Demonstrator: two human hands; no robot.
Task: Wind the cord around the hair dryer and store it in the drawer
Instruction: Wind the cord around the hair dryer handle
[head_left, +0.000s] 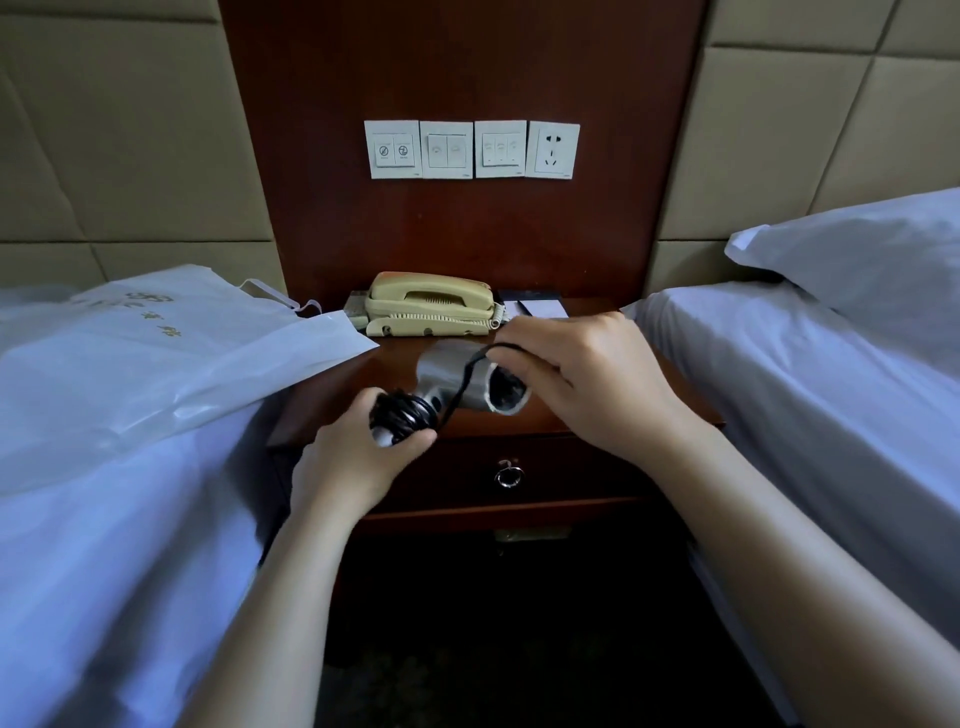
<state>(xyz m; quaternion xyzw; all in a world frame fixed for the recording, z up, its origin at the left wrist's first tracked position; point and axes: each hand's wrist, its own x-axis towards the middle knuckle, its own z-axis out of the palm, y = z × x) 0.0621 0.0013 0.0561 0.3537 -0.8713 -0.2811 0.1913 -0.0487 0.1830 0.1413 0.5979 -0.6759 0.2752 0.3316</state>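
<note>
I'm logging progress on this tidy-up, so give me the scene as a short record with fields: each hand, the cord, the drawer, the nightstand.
left hand: grips the hair dryer by its handle
right hand: holds a strand of the cord over the barrel
cord: several turns wound round the handle, one strand running up across the barrel
drawer: shut, ring pull untouched
nightstand: telephone at the back

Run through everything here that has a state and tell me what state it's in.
hair dryer: held by its handle in the left hand.
cord: partly wound on the handle, one strand pinched by the right hand.
drawer: closed.
telephone: handset on cradle.
socket: nothing plugged in.
</note>
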